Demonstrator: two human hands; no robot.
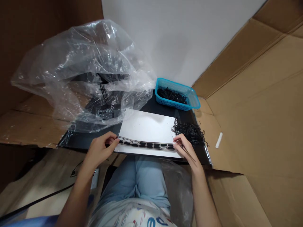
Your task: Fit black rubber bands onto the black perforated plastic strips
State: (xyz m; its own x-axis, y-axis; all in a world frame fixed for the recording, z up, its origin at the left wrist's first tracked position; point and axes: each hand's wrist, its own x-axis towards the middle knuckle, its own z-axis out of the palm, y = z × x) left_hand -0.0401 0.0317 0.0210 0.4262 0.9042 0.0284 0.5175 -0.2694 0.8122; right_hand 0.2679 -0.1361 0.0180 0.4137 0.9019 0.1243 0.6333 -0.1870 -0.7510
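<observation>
A long dark strip with two rows of oval slots (146, 144) stretches across the lower part of a white board (149, 126). Some slots look black, others pale. My left hand (104, 147) pinches the strip's left end between thumb and fingers. At the right end, my right hand (185, 147) grips the strip, with thin tweezers (189, 154) lying along the palm toward the wrist. Just beyond my right hand is a tangled pile of small black loops (190, 133) by the board's right edge.
A blue basket (176, 105) of black pieces stands behind the board. A large clear plastic bag (90, 56) spreads over the back left, around some black pieces. Cardboard walls (260, 104) rise at the sides, with a white wall (180, 34) behind.
</observation>
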